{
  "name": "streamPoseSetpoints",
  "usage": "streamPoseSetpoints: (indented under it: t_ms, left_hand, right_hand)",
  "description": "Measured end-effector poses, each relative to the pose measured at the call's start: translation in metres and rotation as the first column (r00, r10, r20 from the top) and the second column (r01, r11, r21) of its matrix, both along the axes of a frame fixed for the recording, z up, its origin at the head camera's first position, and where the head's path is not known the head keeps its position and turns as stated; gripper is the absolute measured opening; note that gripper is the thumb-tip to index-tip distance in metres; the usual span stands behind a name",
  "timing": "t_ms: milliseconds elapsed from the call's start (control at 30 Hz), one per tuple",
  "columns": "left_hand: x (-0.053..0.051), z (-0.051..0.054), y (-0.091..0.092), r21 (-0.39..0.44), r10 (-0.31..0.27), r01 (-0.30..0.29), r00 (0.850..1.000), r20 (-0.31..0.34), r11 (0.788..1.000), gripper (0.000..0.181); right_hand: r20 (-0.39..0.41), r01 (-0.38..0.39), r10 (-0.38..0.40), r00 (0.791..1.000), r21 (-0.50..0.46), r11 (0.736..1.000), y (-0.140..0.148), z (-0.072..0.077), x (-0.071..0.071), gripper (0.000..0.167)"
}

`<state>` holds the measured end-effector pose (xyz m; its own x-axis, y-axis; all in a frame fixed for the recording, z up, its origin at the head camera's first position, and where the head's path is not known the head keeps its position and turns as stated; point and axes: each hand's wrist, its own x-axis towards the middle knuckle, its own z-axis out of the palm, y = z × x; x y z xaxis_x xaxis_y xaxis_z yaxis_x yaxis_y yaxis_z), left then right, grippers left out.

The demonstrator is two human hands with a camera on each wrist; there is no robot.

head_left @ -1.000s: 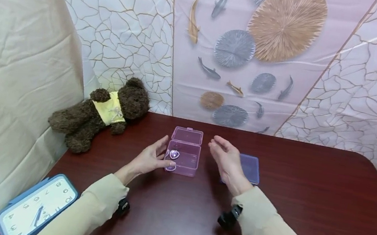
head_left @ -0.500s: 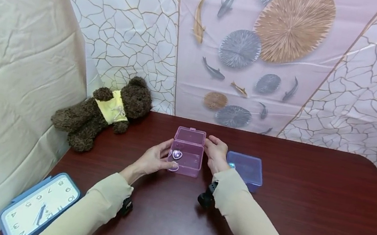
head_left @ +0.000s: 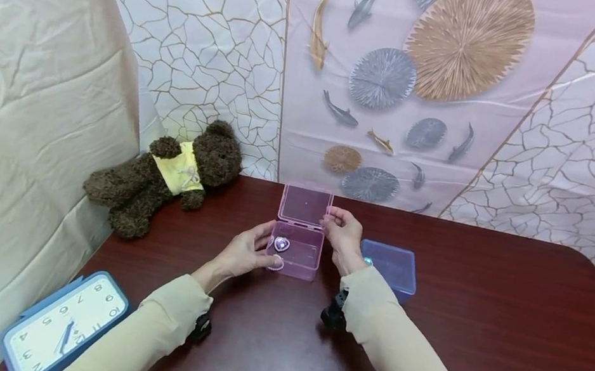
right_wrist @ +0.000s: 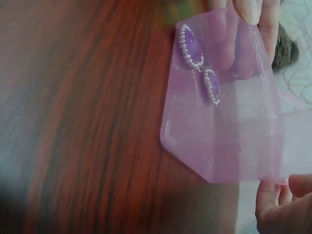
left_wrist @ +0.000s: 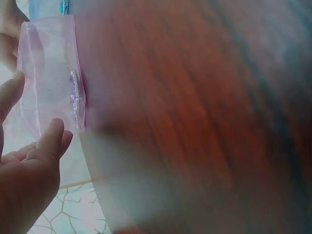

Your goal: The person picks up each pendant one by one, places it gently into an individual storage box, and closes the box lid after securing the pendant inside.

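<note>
A see-through pink plastic box (head_left: 300, 271) stands on the table with its hinged lid (head_left: 306, 205) raised at the back. Two purple heart-shaped gems with beaded white rims lie at its left end, an upper gem (head_left: 281, 244) and a lower gem (right_wrist: 212, 87). My left hand (head_left: 241, 253) grips the box's left end, thumb at the front corner and fingers along the side. At the lid's right edge, my right hand (head_left: 344, 236) pinches the lid between thumb and fingers. The right wrist view shows both hands at opposite ends of the box.
A blue see-through box (head_left: 392, 267) with a shiny turquoise piece (head_left: 367, 261) stands right of my right hand. A brown teddy bear (head_left: 215, 157) in a yellow top lies at the back left. A blue-framed clock (head_left: 65, 327) lies by the left forearm.
My right hand came in from the right to the pink box and took hold of the lid's edge. The lid now stands more upright. My left hand stays on the box.
</note>
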<state>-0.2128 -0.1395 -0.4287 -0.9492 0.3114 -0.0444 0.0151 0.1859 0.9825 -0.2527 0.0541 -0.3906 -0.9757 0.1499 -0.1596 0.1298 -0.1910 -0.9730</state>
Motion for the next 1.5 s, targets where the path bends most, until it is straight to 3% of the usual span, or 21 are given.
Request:
streamPoseSetpoints:
  t_ms: [133,267,367,433,500,633,767,933,1200,1500]
  left_hand:
    - [0.001,0.001,-0.001,-0.014,0.021,-0.021,1.0,0.009,1.0,0.084]
    - [0.001,0.0,0.0,0.002,0.022,-0.022,1.0,-0.014,1.0,0.083]
    - [0.0,0.0,0.001,0.013,0.014,-0.014,1.0,-0.023,1.0,0.081]
    - [0.0,0.0,0.002,0.013,0.013,-0.013,1.0,-0.025,1.0,0.08]
    - [0.0,0.001,0.004,0.017,0.017,-0.017,1.0,-0.025,1.0,0.079]
    - [0.001,0.001,0.005,0.026,0.035,-0.035,0.999,-0.029,0.999,0.078]
    - [0.002,0.0,0.004,0.016,0.053,-0.053,0.998,-0.02,0.998,0.081]
    - [0.004,-0.003,0.001,0.044,0.031,-0.03,0.999,-0.024,0.999,0.085]
    - [0.006,-0.009,-0.005,0.042,-0.012,0.016,0.996,-0.09,0.999,0.067]
    - [0.008,-0.01,-0.006,0.036,-0.007,0.012,0.993,-0.116,0.999,0.066]
  right_hand:
    - [-0.046,-0.012,0.018,0.999,0.114,0.993,0.002,-0.004,0.007,0.02]
    - [-0.024,-0.031,0.038,0.999,0.255,0.966,0.004,-0.007,0.017,0.018]
    - [-0.02,-0.098,0.105,0.994,0.204,0.974,0.008,-0.011,0.026,0.028]
    - [-0.029,-0.158,0.163,0.986,0.12,0.98,0.012,-0.012,0.033,0.036]
    - [-0.041,-0.211,0.212,0.976,0.045,0.977,0.015,-0.013,0.04,0.044]
    - [-0.013,-0.278,0.278,0.96,-0.016,0.96,0.018,-0.014,0.051,0.053]
    - [0.014,-0.317,0.317,0.948,0.027,0.948,0.019,-0.018,0.059,0.055]
    - [-0.044,-0.346,0.355,0.934,0.141,0.928,0.019,-0.03,0.062,0.058]
    - [-0.084,-0.389,0.403,0.911,0.145,0.91,0.02,-0.037,0.063,0.061]
    - [-0.12,-0.42,0.448,0.886,0.202,0.885,0.022,-0.042,0.063,0.061]
